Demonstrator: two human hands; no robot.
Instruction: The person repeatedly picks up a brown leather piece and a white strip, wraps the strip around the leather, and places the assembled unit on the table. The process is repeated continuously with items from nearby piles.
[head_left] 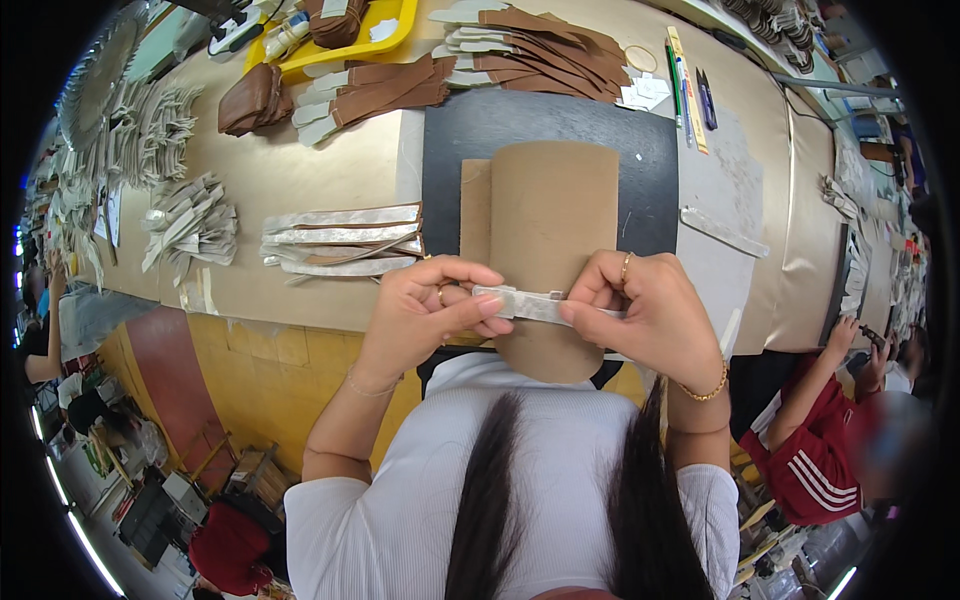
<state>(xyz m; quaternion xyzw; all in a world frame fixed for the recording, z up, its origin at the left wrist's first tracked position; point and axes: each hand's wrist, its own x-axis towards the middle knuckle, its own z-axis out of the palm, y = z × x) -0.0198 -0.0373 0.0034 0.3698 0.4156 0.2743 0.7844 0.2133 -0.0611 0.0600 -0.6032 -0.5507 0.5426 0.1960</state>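
Note:
Both hands hold one narrow pale strip [530, 303] level in front of me, above the near end of a tan cardboard pattern piece [552, 215]. My left hand [425, 310] pinches the strip's left end between thumb and fingers. My right hand [650, 310] grips its right end, fingers curled. The cardboard piece lies on a black cutting mat [650, 160]. A small stack of similar pale and brown strips [345, 240] rests just left of my left hand.
Brown strips with pale ends [530, 50] are fanned at the back of the table, beside a yellow tray [385, 35]. Pens and a ruler [690, 90] lie back right. Pale cut pieces [190, 225] pile at left. Another person in red [820, 440] sits at right.

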